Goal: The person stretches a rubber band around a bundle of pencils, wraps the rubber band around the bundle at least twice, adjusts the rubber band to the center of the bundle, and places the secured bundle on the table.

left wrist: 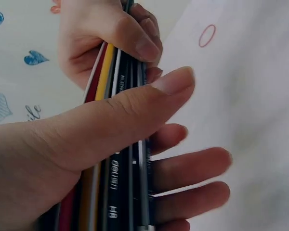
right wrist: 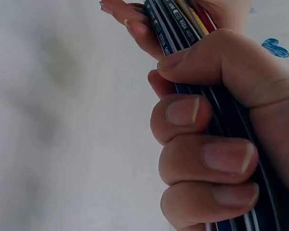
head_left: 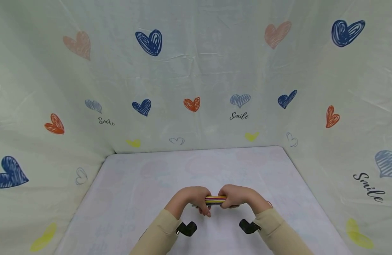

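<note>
A bundle of pencils (head_left: 215, 200) lies level between my two hands over the near middle of the table, dark blue ones beside yellow and red. My left hand (head_left: 197, 198) holds one end: in the left wrist view its thumb crosses the pencils (left wrist: 114, 187), and its fingers reach out behind them. Around the other end, my right hand (head_left: 238, 196) grips tightly. In the right wrist view the fingers of the right hand (right wrist: 207, 154) curl round the bundle, the thumb pressing on top. Both hands hide the pencil ends in the head view.
The white table (head_left: 145, 184) has a cloth with printed hearts behind it and on both sides (head_left: 196, 78). A black wrist camera (head_left: 187, 229) sticks out from the left sleeve, and another black camera (head_left: 248, 226) from the right sleeve.
</note>
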A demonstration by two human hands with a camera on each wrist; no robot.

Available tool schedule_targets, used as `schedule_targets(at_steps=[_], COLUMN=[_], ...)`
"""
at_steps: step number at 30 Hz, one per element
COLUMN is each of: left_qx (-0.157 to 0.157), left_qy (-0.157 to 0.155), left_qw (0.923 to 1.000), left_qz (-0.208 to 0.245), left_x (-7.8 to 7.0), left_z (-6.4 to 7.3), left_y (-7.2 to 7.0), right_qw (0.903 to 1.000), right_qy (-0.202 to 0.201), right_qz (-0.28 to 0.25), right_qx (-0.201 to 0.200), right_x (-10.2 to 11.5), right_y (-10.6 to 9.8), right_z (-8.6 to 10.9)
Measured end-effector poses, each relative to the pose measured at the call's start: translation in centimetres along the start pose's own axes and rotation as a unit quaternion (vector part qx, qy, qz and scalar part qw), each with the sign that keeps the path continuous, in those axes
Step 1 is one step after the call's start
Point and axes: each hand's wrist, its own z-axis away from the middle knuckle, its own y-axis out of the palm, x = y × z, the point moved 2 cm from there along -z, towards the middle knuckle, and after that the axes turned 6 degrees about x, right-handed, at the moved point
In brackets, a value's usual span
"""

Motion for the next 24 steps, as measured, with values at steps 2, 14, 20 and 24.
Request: schedule_targets(at_steps=[2, 14, 20, 24], left_qx=[0.007, 0.018, 0.004, -0.020], left_qy=[-0.002, 0.002, -0.013, -0.021], left_qw=[0.9994, 0.9980, 0.9967, 0.9972], left_qz=[0.034, 0.061, 0.080, 0.069], left_x=[0.1, 1.5, 1.9, 2.2], left_z=[0.1, 0.5, 0.9, 1.3], left_y=[0.1, -0.1, -0.7, -0.9], right_qw=[0.9999, 0.9885, 0.9748, 0.9573], right_qy=[-0.003, -0.055, -0.084, -0.099], right_qz=[0.002, 0.028, -0.032, -0.084], right_qx=[-0.013, -0.138, -0.204, -0.258], right_x=[0.0, -0.3, -0.8, -1.1], right_y=[0.1, 0.6, 0.9, 1.2], right_z=[0.0, -0.5, -0.5, -0.3])
